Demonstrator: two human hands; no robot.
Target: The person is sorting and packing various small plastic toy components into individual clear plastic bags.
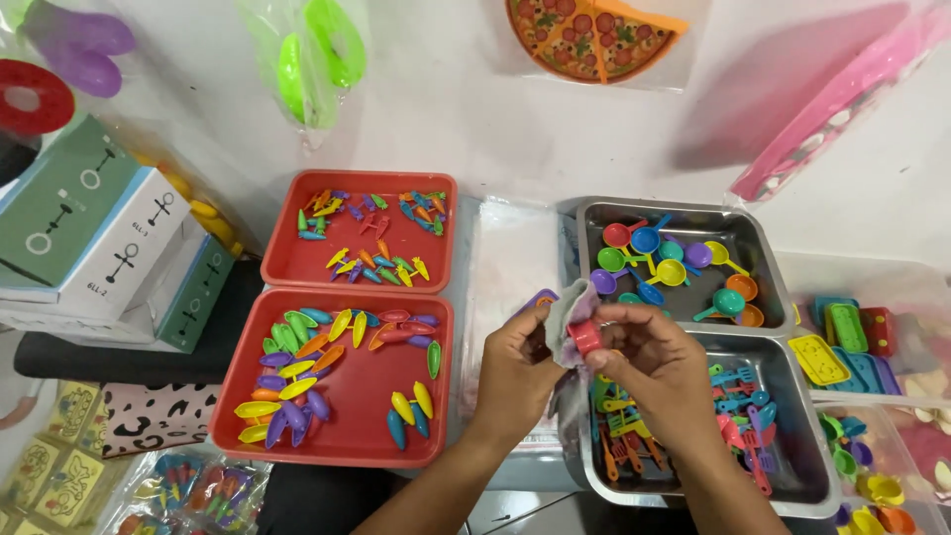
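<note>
Hands meet at centre frame: the left hand (515, 362) pinches a clear bag (568, 327) with its fingers closed, the right hand (649, 362) grips a red cup (584, 338) at the bag's mouth. Steel trays (763, 248) sit at three o'clock, red trays (287, 272) at nine.

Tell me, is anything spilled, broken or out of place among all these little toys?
Nothing stands out. The two red trays and two metal trays keep their small coloured pieces sorted inside. The left hand and right hand hold a red cup-like piece with a cloth above the trays.
</note>
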